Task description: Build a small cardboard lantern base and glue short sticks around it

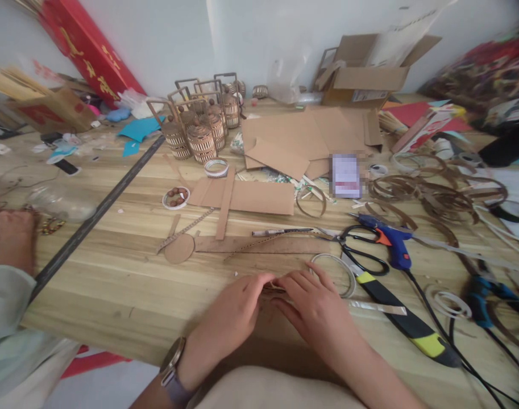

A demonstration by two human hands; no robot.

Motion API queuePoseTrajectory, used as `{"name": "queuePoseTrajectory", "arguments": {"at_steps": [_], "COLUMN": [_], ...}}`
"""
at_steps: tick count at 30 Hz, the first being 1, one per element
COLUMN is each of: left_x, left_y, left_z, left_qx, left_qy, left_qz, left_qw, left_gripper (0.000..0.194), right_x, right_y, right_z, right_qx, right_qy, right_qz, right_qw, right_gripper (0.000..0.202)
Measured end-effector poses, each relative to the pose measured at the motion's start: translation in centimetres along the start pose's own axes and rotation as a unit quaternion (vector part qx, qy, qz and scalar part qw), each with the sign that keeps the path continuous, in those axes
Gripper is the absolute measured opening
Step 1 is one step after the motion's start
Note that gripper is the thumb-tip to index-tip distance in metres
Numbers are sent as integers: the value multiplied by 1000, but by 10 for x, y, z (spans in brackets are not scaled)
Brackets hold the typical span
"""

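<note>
My left hand (pixel 239 304), with a watch on its wrist, is at the table's front edge, its fingers closed around a small brown piece (pixel 274 291) mostly hidden by the fingers. My right hand (pixel 309 301) meets it from the other side, fingers curled over the same piece. Just right of my hands lies a pale ring (pixel 338 274). Beyond them are a long cardboard strip (pixel 263 245), a pen (pixel 280 232) and a cardboard disc (pixel 179 248). Black-handled scissors (pixel 365 250) rest at the right, beside a yellow and black cutter (pixel 404 318).
A blue glue gun (pixel 399 250) with a cable, blue pliers (pixel 478 298) and coiled brown strips (pixel 438 187) lie right. Small lantern-like baskets (pixel 202 142) and cardboard sheets (pixel 302 133) stand or lie behind. Another person's hand (pixel 12 233) rests at far left, past a dark bar (pixel 101 213).
</note>
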State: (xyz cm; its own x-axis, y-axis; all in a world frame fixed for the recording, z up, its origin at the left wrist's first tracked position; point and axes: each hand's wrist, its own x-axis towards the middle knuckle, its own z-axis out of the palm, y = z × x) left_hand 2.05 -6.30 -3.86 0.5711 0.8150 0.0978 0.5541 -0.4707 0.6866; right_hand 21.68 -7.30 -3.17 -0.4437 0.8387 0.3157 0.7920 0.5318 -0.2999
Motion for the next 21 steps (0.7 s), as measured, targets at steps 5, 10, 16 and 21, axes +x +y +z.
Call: {"name": "queuePoseTrajectory", "arguments": {"at_steps": [5, 10, 16, 21], "left_x": [-3, -6, 0, 2], "left_y": [-9, -21, -17, -18], "left_z": [-9, -19, -12, -9], "left_qx": [34, 105, 112, 117], "left_qy": [1, -15, -60, -39], "left_qz": [-20, -49, -71, -62], "left_qw": [999, 993, 989, 990], "left_gripper": [54, 32, 13, 11], "right_x": [1, 0, -1, -3], "right_y": [-1, 0, 0, 3], "right_z": [5, 4, 3, 4], "right_qx": [-3, 0, -3, -20], "right_qy": [15, 17, 19, 15], "right_qz": [1, 7, 7, 1], "right_qw": [1000, 1000, 1000, 1000], "right_gripper": [22, 24, 25, 24]}}
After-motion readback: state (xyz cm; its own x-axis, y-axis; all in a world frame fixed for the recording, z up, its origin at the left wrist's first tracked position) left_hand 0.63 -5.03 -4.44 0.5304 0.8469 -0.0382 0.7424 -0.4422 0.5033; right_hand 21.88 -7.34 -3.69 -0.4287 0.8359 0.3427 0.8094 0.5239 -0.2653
